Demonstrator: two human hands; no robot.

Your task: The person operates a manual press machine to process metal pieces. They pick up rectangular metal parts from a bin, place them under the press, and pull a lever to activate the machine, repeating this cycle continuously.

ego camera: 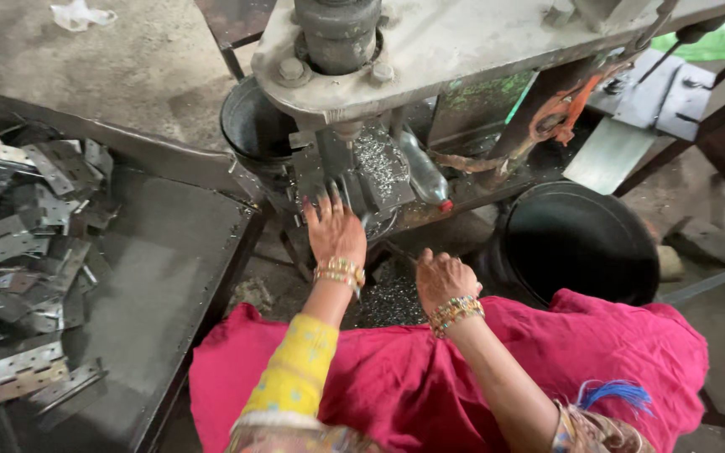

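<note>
The left hand was laid flat, fingers spread, on a hinge plate under the press. The right hand was curled loosely; whether anything was pinched couldn't be told.

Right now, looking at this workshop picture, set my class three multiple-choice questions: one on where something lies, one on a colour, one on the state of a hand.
1. Where does the pile of metal hinges lie?
A. on the tray at the person's left
B. inside the black tub
C. on the person's lap

2. What colour is the cloth over the person's lap?
A. green
B. pink-red
C. white

3. How is the left hand placed?
A. resting on the lap
B. gripping the plastic bottle
C. fingers spread, reaching up at the machine

Answers:
1 A, the hinges are heaped on the dark tray at the left edge.
2 B, the cloth spreads pink-red below both arms.
3 C, its fingers fan out against the machine's base, while the right hand is curled lower down, beside the black tub.
</note>
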